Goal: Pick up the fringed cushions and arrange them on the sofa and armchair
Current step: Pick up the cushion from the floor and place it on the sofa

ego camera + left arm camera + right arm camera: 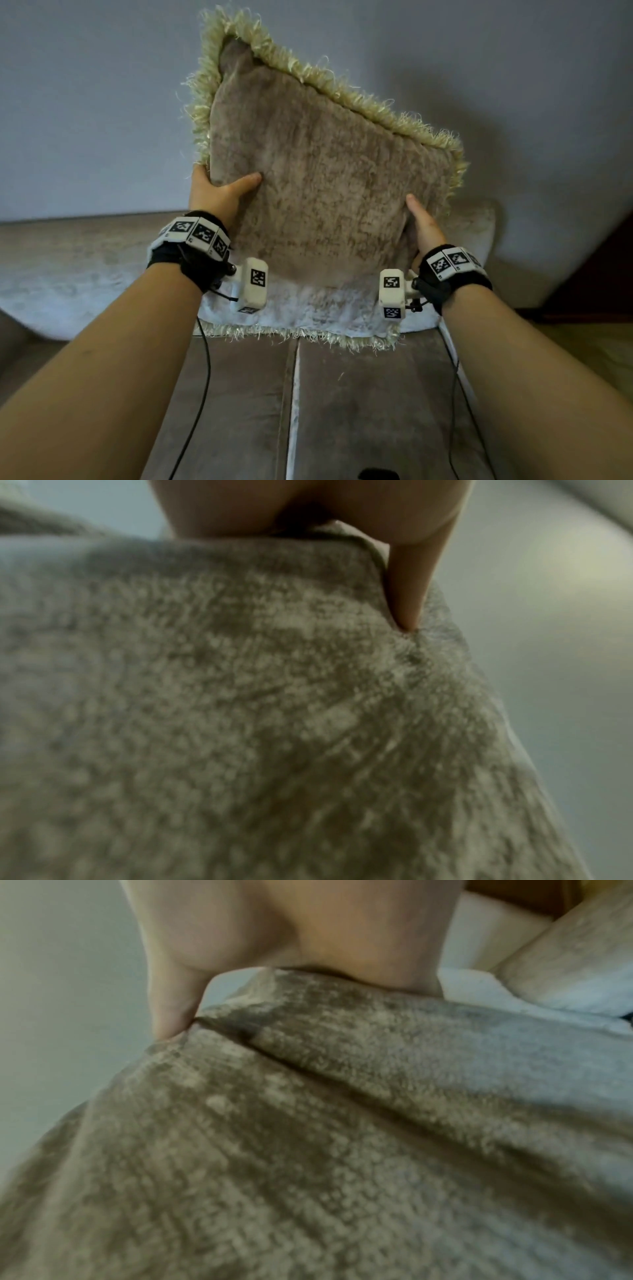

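1. Grey wall fills the background of the head view, with a taupe sofa below it; the fringed cushion is held up in the air over the seat, tilted with one corner uppermost, clear of the seat; the left hand grips its left edge, thumb pressed across the front face and the other fingers hidden behind; the right hand takes the right edge the same way, thumb on the front, fingers out of sight; a second fringed cushion lies flat near the back edge of the seat, its fringe toward the front.

2. Left wrist view, blurred: the thumb sinks into the chenille cloth and puckers it; the fingers behind cannot be told.

3. Right wrist view: the thumb dents the cloth, and a deep fold runs from it.

4. Judgement: light and soft, yielding under slight pressure, pile giving good friction, so not slippery; hold the padded body at opposite edges, not the loose fringe, which would sag or pull.
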Tool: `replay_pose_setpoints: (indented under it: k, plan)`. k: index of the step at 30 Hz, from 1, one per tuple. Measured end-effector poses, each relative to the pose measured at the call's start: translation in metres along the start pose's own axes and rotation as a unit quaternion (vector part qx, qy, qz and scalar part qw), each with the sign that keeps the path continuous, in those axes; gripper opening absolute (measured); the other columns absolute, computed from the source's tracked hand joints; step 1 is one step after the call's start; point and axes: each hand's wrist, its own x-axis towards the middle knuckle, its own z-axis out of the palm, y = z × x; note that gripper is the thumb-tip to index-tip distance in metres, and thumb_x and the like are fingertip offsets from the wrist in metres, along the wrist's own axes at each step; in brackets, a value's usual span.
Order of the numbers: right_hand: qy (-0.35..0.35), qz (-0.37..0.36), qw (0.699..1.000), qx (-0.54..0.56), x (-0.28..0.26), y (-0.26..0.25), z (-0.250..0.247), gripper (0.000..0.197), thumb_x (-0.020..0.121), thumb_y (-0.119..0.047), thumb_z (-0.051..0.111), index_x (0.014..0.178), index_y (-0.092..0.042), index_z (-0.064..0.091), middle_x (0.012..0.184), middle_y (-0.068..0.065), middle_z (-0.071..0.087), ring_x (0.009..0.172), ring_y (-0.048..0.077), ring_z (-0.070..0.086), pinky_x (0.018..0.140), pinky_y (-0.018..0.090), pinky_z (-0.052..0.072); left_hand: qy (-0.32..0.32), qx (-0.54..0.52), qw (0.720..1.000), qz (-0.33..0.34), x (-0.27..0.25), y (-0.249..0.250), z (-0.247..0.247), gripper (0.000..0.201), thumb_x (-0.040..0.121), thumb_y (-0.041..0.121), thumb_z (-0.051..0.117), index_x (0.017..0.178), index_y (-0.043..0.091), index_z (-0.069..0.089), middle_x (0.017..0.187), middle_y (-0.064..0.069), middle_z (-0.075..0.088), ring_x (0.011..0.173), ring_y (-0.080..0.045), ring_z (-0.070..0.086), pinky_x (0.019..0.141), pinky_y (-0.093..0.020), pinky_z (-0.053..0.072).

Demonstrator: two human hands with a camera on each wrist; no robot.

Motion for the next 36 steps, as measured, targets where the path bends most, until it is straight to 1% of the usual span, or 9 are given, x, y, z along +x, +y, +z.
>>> replay_pose_setpoints:
  k: [8,12,15,18,20,24,28,32,36]
  plan:
    - [0.101,0.055,0.993,-0.006,0.02,0.015,-0.046,0.145,0.023,-0.094,0.07,0.151,-0.031,0.04,0.158,0.0,0.038,0.143,0.031,0.038,0.115,0.056,0.029,-0.065,0.021,0.997,-0.044,0.017,-0.023,0.079,0.072,0.081,0.023,0.081,0.14,0.01,0.043,0.117,-0.002,0.058,0.101,-0.019,0.057,0.08,-0.03,0.049]
    - [0.106,0.078,0.991,0.006,0.037,0.032,-0.067,0.13,0.04,-0.088,0.072,0.152,-0.03,0.039,0.16,0.002,0.036,0.144,0.03,0.037,0.116,0.055,0.03,-0.077,0.049,0.994,-0.058,0.019,-0.038,0.115,0.067,0.084,0.016,0.079,0.14,0.01,0.043,0.114,0.0,0.057,0.101,-0.019,0.058,0.078,-0.028,0.049]
    - [0.088,0.092,0.991,0.027,0.051,0.044,-0.079,0.101,0.071,-0.073,0.069,0.154,-0.03,0.033,0.164,0.0,0.025,0.151,0.028,0.024,0.12,0.05,0.024,-0.079,0.054,0.993,-0.073,0.022,-0.055,0.141,0.066,0.08,0.015,0.08,0.136,0.009,0.047,0.115,-0.004,0.062,0.107,-0.025,0.064,0.083,-0.033,0.052]
    - [0.091,0.111,0.988,0.048,0.068,0.066,-0.092,0.084,0.085,-0.06,0.064,0.155,-0.025,0.032,0.165,0.003,0.024,0.152,0.03,0.022,0.118,0.048,0.025,-0.078,0.044,0.991,-0.094,0.02,-0.075,0.165,0.078,0.061,0.036,0.087,0.128,0.014,0.053,0.116,-0.005,0.068,0.106,-0.026,0.068,0.09,-0.04,0.057]
    - [0.108,0.139,0.982,0.065,0.078,0.085,-0.101,0.092,0.08,-0.063,0.069,0.154,-0.023,0.034,0.162,0.007,0.03,0.151,0.032,0.025,0.12,0.047,0.028,-0.084,0.047,0.991,-0.093,0.017,-0.09,0.177,0.09,0.047,0.053,0.087,0.124,0.017,0.057,0.115,-0.003,0.071,0.103,-0.024,0.07,0.093,-0.045,0.058]
    - [0.131,0.192,0.966,0.114,0.099,0.126,-0.117,0.129,0.041,-0.082,0.079,0.151,-0.024,0.041,0.154,0.005,0.044,0.142,0.032,0.044,0.114,0.052,0.039,-0.105,0.077,0.987,-0.096,0.017,-0.123,0.198,0.116,0.032,0.074,0.086,0.126,0.014,0.058,0.118,-0.004,0.071,0.105,-0.024,0.07,0.093,-0.045,0.059]
    - [0.158,0.22,0.955,0.118,0.106,0.159,-0.125,0.13,0.043,-0.084,0.077,0.15,-0.019,0.041,0.135,0.011,0.055,0.142,0.031,0.041,0.112,0.057,0.038,-0.115,0.129,0.979,-0.105,0.024,-0.164,0.215,0.124,0.024,0.089,0.078,0.127,0.023,0.057,0.127,-0.002,0.064,0.115,-0.027,0.064,0.097,-0.05,0.055]
    - [0.18,0.253,0.938,0.155,0.125,0.206,-0.134,0.147,0.023,-0.086,0.08,0.15,-0.024,0.041,0.152,0.009,0.046,0.14,0.032,0.045,0.112,0.057,0.038,-0.124,0.201,0.966,-0.102,0.014,-0.182,0.229,0.122,0.03,0.09,0.072,0.13,0.024,0.055,0.134,-0.003,0.058,0.125,-0.03,0.055,0.103,-0.053,0.049]
    - [0.187,0.265,0.928,0.185,0.152,0.251,-0.143,0.151,0.019,-0.089,0.077,0.152,-0.029,0.038,0.158,0.005,0.039,0.141,0.03,0.042,0.114,0.056,0.034,-0.134,0.2,0.964,-0.111,0.014,-0.216,0.244,0.119,0.031,0.092,0.071,0.131,0.03,0.053,0.133,0.0,0.057,0.126,-0.028,0.054,0.104,-0.053,0.048]
